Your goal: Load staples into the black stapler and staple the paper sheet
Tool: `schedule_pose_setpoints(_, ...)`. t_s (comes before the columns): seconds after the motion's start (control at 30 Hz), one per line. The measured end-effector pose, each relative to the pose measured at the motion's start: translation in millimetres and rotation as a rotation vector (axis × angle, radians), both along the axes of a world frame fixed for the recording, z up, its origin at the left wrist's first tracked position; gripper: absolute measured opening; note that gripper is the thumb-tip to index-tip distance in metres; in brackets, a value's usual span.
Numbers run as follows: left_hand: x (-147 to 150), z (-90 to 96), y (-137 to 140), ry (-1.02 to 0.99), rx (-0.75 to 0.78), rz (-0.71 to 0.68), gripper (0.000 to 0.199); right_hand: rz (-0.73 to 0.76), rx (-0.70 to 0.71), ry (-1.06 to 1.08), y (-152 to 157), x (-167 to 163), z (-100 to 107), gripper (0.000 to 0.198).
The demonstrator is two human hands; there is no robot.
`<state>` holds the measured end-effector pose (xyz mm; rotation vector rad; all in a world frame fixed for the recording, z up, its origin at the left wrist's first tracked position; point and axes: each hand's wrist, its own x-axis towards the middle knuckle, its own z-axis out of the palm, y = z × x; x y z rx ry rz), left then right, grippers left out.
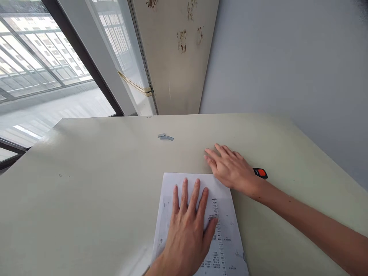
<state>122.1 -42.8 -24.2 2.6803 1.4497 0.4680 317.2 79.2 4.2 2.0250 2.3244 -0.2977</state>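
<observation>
A printed sheet of paper (pixel 230 218), perhaps the top of a thin stack, lies on the table in front of me. My left hand (pixel 189 230) rests flat on it with the fingers spread, covering part of the printed text. By the paper's upper right corner is my right hand (pixel 230 166), palm down and fingers apart, holding nothing visible. Just behind its wrist shows the end of a black object with an orange-red patch (pixel 261 173); the rest of it is hidden, so its kind is unclear. Several small grey strips, which look like staples (pixel 166 137), lie farther back.
The pale table (pixel 100 199) has a small mark or scrap (pixel 60 175) on its left side. A grey wall (pixel 273 57) runs along the right. Behind the table stand a stained panel (pixel 175 76) and a glass door with a yellowish handle (pixel 135 85).
</observation>
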Motion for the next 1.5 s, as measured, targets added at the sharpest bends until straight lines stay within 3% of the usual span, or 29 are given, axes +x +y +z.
schedule_pose_setpoints(0.3,0.6,-4.3,1.9,0.022,0.003,0.002,0.062,0.045,0.075,-0.123,-0.2,-10.4,-10.4,0.060)
schedule_pose_setpoints(0.57,1.1,-5.2,3.0,0.010,0.002,0.001,0.062,0.047,0.060,-0.080,3.9,-5.5,-13.3,0.060)
schedule_pose_setpoints(0.67,1.1,-4.7,3.1,0.007,0.001,0.001,0.062,0.033,0.054,0.035,4.9,-1.1,-5.8,0.058)
schedule_pose_setpoints(0.83,-0.3,-3.7,3.3,0.020,0.009,-0.009,0.063,-0.043,0.042,0.424,-0.7,17.6,15.4,0.060)
schedule_pose_setpoints(1.0,-0.9,-2.5,3.1,0.042,0.034,-0.007,0.064,-0.087,0.274,0.615,-29.1,36.9,32.3,0.051)
schedule_pose_setpoints(1.17,-3.6,-3.6,0.6,0.075,0.069,-0.001,0.064,-0.047,0.554,0.542,-75.6,46.8,37.9,0.026)
schedule_pose_setpoints(1.23,-5.8,-4.9,-1.4,0.076,0.094,0.001,0.065,-0.004,0.479,0.518,-91.4,50.5,33.0,0.022)
schedule_pose_setpoints(1.3,-8.3,-6.1,-3.8,0.080,0.116,0.002,0.066,-0.033,0.269,0.498,-102.5,53.6,23.8,0.022)
schedule_pose_setpoints(1.4,-11.7,-7.5,-8.4,0.095,0.139,0.001,0.066,-0.205,-0.018,0.528,-111.3,54.1,7.0,0.028)
schedule_pose_setpoints(1.5,-15.0,-9.1,-13.7,0.111,0.155,0.004,0.066,-0.361,-0.149,0.695,-114.7,48.5,-4.8,0.042)
